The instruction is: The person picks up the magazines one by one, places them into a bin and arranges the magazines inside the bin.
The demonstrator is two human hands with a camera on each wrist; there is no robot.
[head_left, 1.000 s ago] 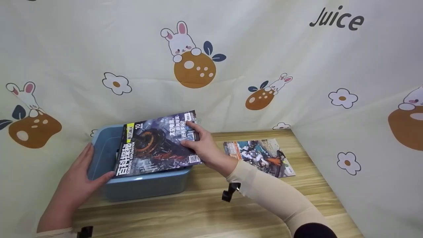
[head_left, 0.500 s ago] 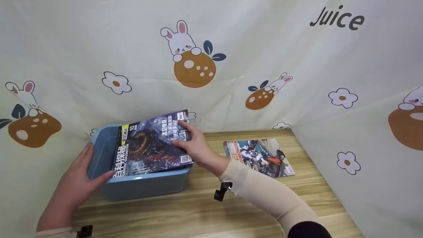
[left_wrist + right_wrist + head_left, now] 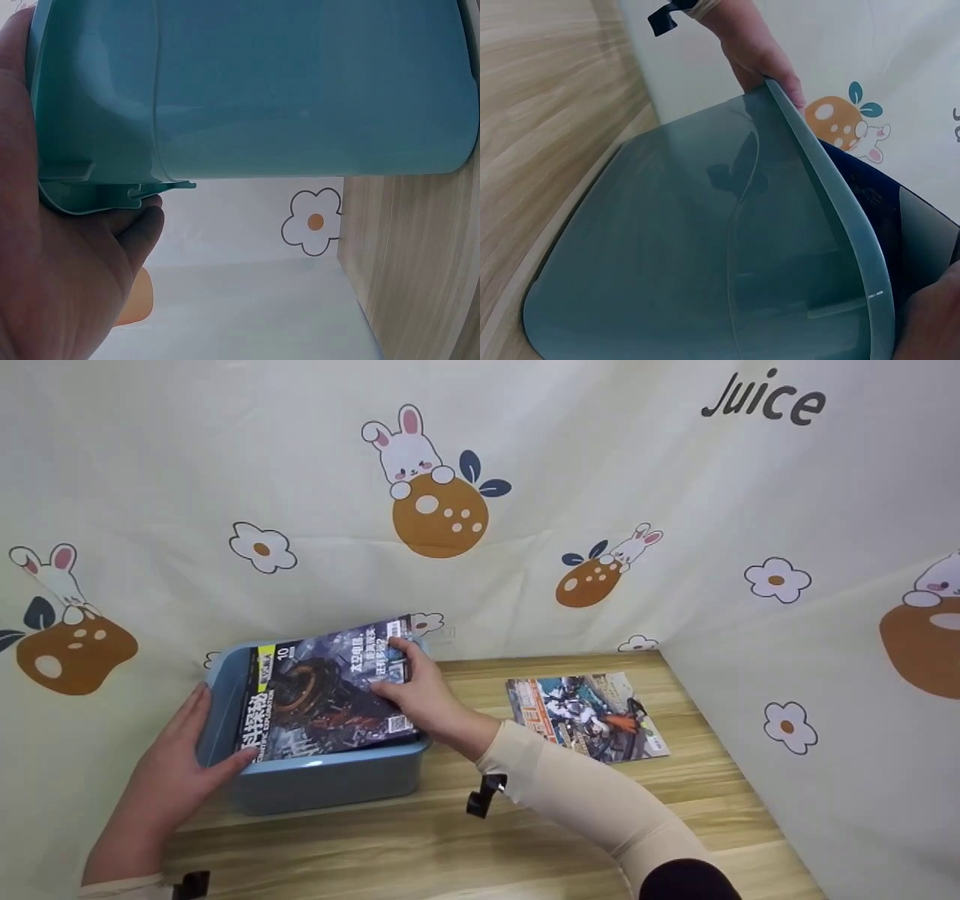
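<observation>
A magazine (image 3: 322, 697) with a dark blue cover lies slightly tilted over the opening of a blue plastic bin (image 3: 330, 786). My right hand (image 3: 424, 690) pinches its right edge, thumb on the cover and the other fingers partly hidden beneath. At the bin's left end, my left hand (image 3: 169, 772) grips the rim. In the left wrist view, the left hand's fingers (image 3: 142, 232) curl below the bin's rim (image 3: 90, 201). The right wrist view shows the magazine's dark underside (image 3: 877, 217) above the bin's rim. What lies deeper inside the bin is hidden.
A second magazine (image 3: 585, 716), with a white and orange figure on its cover, lies flat on the wooden table (image 3: 480, 847) to the right of the bin. A printed cloth curtain (image 3: 525, 585) hangs close behind the bin and along both sides.
My right hand has moved left and slightly down with the magazine, so that it covers more of the bin's left part. The left hand and the bin stay in place.
</observation>
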